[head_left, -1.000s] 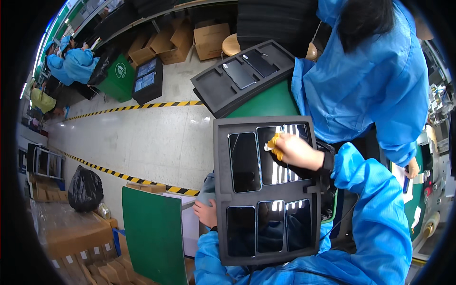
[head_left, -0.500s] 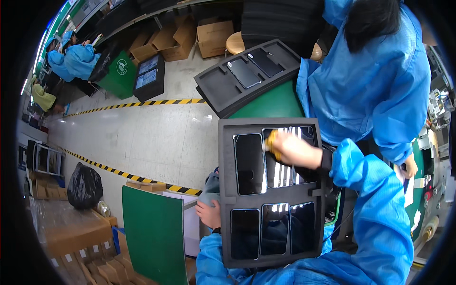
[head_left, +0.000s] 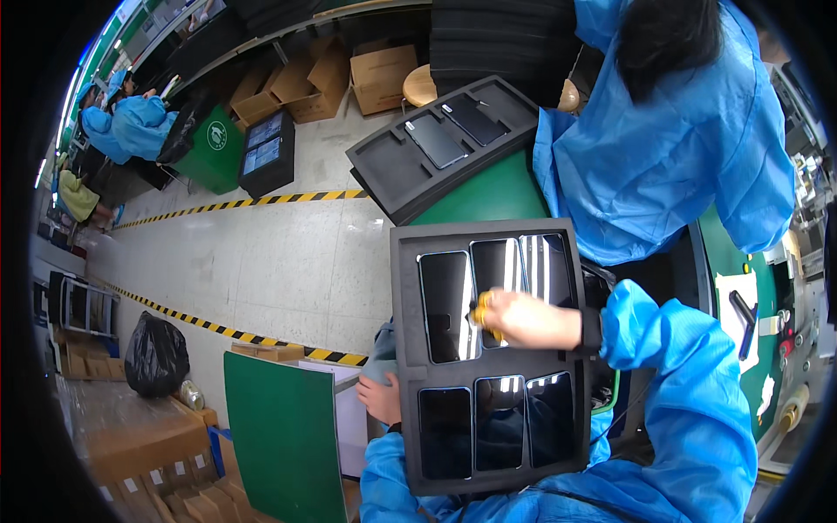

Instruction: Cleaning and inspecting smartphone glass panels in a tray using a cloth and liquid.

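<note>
A black foam tray (head_left: 405,377) lies in front of me with several dark, glossy smartphones set in two rows. My right hand (head_left: 527,321) is over the far row, closed on a small yellow tool (head_left: 483,317) whose kind I cannot make out. The tool is at the right edge of the far-left phone (head_left: 448,305), beside the far-middle phone (head_left: 498,261); my hand, smeared by motion, covers the middle phone's lower part. Left of the tray, my left hand (head_left: 381,398) lies with its fingers apart against grey-blue fabric (head_left: 384,344), close to the tray's edge.
Another foam tray (head_left: 384,166) with two phones lies on a green table (head_left: 493,196) ahead. A person in a blue smock (head_left: 645,174) is at the right. A green panel (head_left: 283,436) stands left of my hand. Cardboard boxes (head_left: 314,83) and a green bin (head_left: 209,148) stand farther off.
My right hand has come nearer along the far row with the yellow tool, uncovering the upper part of the middle phone. The other person's hand has gone from view. My left hand stays beside the tray.
</note>
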Demonstrator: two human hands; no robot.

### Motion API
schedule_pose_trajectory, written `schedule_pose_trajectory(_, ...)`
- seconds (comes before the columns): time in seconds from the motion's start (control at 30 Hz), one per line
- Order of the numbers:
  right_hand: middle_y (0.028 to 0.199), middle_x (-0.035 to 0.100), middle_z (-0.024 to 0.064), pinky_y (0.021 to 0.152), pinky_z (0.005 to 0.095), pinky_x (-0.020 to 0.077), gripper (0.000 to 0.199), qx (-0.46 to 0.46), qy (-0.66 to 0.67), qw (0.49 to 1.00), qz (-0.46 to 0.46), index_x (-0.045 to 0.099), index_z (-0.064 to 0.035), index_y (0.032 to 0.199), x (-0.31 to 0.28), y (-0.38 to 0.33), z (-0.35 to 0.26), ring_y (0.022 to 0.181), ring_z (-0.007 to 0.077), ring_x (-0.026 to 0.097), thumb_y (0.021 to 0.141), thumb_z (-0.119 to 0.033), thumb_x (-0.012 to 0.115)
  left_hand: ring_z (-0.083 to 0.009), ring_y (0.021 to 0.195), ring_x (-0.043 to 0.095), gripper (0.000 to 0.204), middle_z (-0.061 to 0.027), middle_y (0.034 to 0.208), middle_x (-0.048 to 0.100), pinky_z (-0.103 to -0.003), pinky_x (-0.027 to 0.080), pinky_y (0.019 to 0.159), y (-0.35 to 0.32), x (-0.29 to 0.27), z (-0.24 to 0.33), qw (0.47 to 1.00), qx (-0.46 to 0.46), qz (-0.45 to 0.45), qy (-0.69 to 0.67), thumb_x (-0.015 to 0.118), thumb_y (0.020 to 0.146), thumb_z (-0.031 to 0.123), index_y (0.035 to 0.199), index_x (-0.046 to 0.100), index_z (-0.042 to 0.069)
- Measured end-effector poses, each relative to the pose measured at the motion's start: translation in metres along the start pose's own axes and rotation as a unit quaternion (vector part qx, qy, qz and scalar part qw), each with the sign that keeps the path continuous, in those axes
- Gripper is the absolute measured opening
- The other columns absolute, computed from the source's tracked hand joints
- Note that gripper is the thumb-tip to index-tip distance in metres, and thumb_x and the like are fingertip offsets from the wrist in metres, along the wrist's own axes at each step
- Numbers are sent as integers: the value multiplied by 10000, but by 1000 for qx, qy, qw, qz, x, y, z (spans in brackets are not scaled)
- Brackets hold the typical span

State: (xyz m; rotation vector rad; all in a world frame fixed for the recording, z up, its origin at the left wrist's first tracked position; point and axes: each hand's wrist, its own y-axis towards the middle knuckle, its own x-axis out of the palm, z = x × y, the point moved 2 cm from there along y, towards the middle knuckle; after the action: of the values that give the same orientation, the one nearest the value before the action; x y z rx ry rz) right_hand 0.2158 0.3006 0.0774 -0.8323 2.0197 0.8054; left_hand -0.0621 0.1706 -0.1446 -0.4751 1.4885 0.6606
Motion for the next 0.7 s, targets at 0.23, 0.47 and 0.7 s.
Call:
schedule_pose_trajectory(0.23,758,568,146,705,396,499,162,8,40,996,-84,605,13,873,3,-21,-19,766,321,579,728,-60,604,-326,967,541,569,-151,1037,509,-391,515,754,1,1,-1,1000,5,-10,-13,607,759,386,1167,474,12)
schedule_pose_trajectory(0.47,798,567,185,669,434,489,202,93,-123,986,67,599,-6,911,-33,23,76,748,362,581,729,-87,631,-327,985,538,571,-151,1047,508,-398,510,773,0,-6,2,999,-6,-26,-25,610,770,376,1185,468,10)
schedule_pose_trajectory(0.7,756,574,155,646,410,525,159,34,-56,995,-76,611,0,826,-15,-21,12,696,316,613,708,-95,660,-322,1018,527,578,-148,1076,503,-395,511,787,-1,-10,0,999,-4,-33,-22,614,787,373,1212,453,16)
